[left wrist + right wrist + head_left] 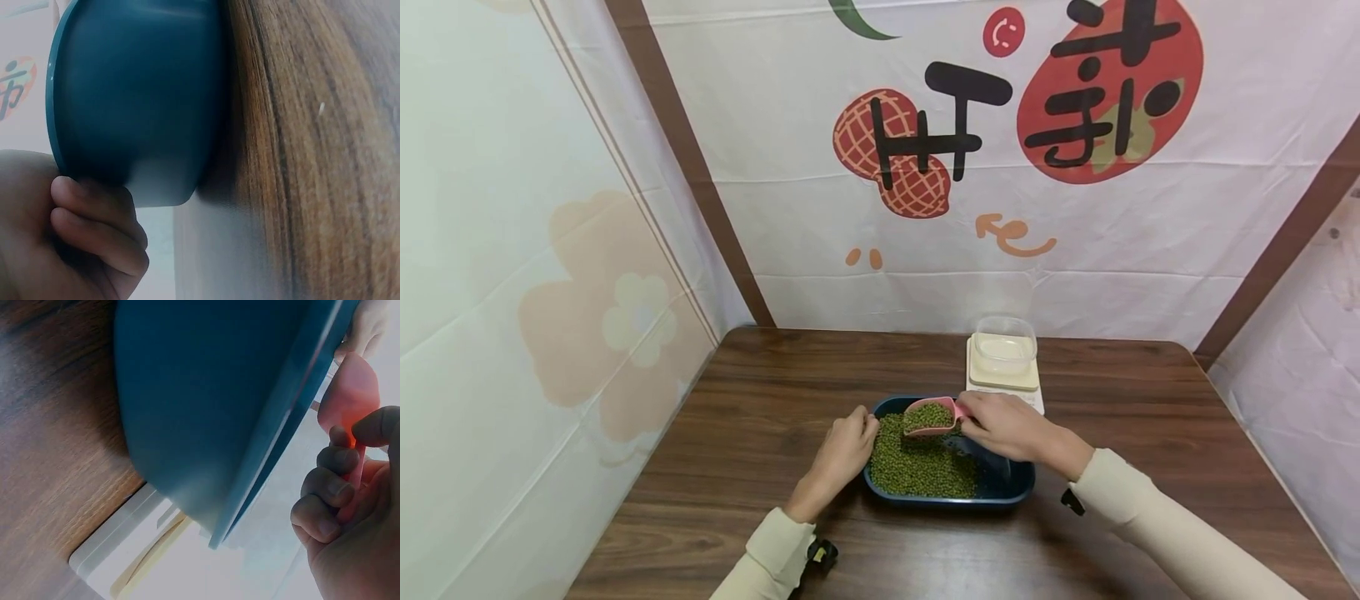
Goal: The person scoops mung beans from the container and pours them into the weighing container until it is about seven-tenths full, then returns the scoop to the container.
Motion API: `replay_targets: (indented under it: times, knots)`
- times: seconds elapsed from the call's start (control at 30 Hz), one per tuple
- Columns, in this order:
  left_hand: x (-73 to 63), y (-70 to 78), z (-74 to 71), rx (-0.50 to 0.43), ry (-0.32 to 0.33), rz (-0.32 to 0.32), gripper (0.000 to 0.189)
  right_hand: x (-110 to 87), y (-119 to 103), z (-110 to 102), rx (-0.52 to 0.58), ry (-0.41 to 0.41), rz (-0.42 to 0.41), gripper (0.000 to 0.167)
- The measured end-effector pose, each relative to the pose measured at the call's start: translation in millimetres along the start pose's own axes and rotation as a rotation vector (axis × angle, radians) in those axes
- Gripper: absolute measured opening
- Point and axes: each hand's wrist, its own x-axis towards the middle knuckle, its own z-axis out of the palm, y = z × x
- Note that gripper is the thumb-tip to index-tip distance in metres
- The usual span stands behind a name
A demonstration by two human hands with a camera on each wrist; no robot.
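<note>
A dark blue plastic tub point(955, 502) stands on the table, its left and middle part filled with green mung beans point(917, 468). My left hand point(844, 446) grips the tub's left rim; in the left wrist view its fingers point(100, 234) curl at the edge. With my right hand point(1011, 427) I hold a pink scoop point(350, 394) by its handle, fingers and thumb wrapped round it. The scoop is heaped with mung beans point(929, 416) and hovers above the tub's far side. At the tub's right end, some of the bare bottom shows.
Behind the tub's right part is a white kitchen scale point(1003, 381) with a clear plastic container point(1006, 343) on its plate. The brown wooden table point(760, 467) ends at a printed cloth backdrop point(790, 208). Cloth walls also stand at both sides.
</note>
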Motion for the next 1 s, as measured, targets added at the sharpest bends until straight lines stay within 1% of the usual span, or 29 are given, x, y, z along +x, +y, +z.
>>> replay_targets:
  times: [0.3,0.53,0.77,1.0]
  knots:
    - [0.4,-0.7,-1.2,0.012,0.001,0.004,0.036,-8.2,2,-5,0.003,0.032,0.032,0.014]
    - [0.9,-0.9,-0.7,0.013,0.006,0.012,0.036,-13.1,5,-12,0.002,0.071,0.027,0.012]
    - [1.6,-1.9,0.2,0.014,0.014,0.020,0.035,-16.5,9,-18,-0.033,0.125,0.025,0.012]
    - [1.8,-2.5,0.7,0.013,0.018,0.010,0.035,-20.4,14,-25,-0.040,0.114,0.076,0.011]
